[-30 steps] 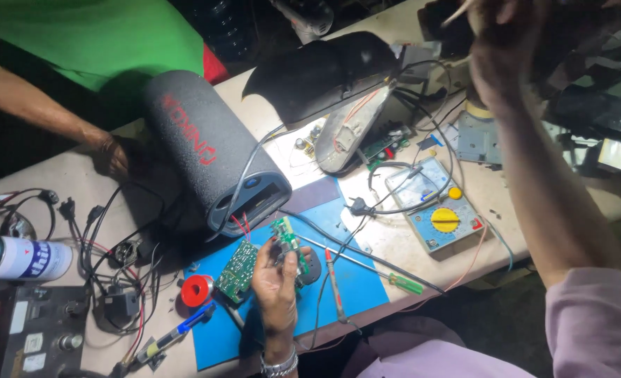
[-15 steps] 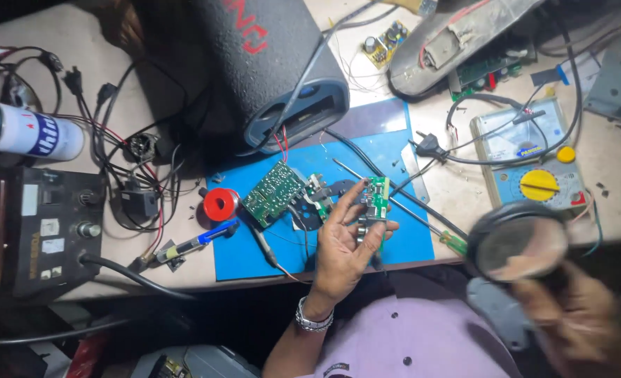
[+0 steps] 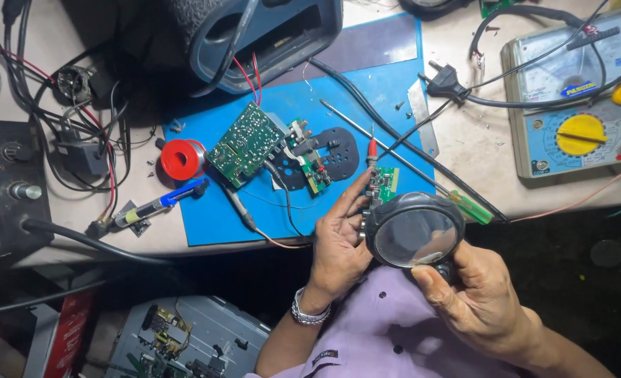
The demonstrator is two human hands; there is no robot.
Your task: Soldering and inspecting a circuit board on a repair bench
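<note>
My left hand (image 3: 340, 241) holds a small green circuit board (image 3: 384, 183) upright at the near edge of the blue mat (image 3: 310, 112). A black round magnifying glass (image 3: 414, 231) is gripped in my right hand (image 3: 475, 297) and held right over the lower part of that board. A larger green circuit board (image 3: 246, 144) lies on the mat to the left, joined by wires to a smaller board (image 3: 310, 162) and a black round plate (image 3: 335, 154).
A red solder spool (image 3: 182, 159) and a blue-handled tool (image 3: 158, 206) lie at the mat's left edge. An analog multimeter (image 3: 576, 105) sits at the right. A dark speaker case (image 3: 268, 35) stands at the back, a black power unit (image 3: 6, 189) at the left, with several tangled cables.
My right hand brought the magnifying glass from high up down to the small board. The left hand kept hold of the board, and the view moved closer to the mat.
</note>
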